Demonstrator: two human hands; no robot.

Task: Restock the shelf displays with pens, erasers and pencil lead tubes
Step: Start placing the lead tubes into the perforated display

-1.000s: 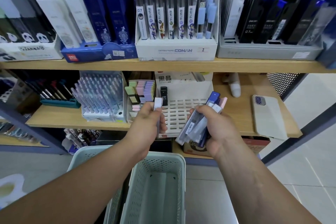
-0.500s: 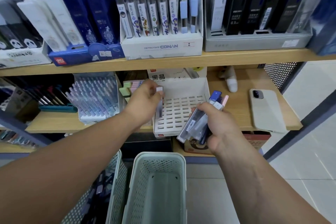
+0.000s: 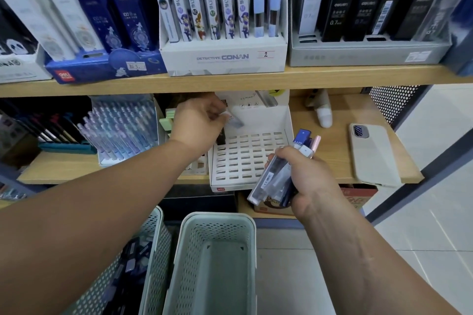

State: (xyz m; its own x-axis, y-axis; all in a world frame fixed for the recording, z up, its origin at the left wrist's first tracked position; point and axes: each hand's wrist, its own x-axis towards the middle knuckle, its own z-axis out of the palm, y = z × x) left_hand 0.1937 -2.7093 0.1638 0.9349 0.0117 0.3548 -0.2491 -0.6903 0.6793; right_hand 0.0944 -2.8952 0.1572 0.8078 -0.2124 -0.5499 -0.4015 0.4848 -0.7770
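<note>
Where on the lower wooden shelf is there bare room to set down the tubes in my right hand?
Bare wood lies between the white slotted display tray and the beige phone, in front of the white bottle-shaped object. Left of the tray it is crowded: the left hand, pastel erasers and the clear pen rack.

The lead tube [image 3: 236, 121] in the left hand [image 3: 197, 120] is motion-blurred, its label unreadable.

Wooden shelves [image 3: 256, 79], perforated metal side panel [image 3: 394, 105], pale glossy floor tiles [image 3: 409, 250]
</note>
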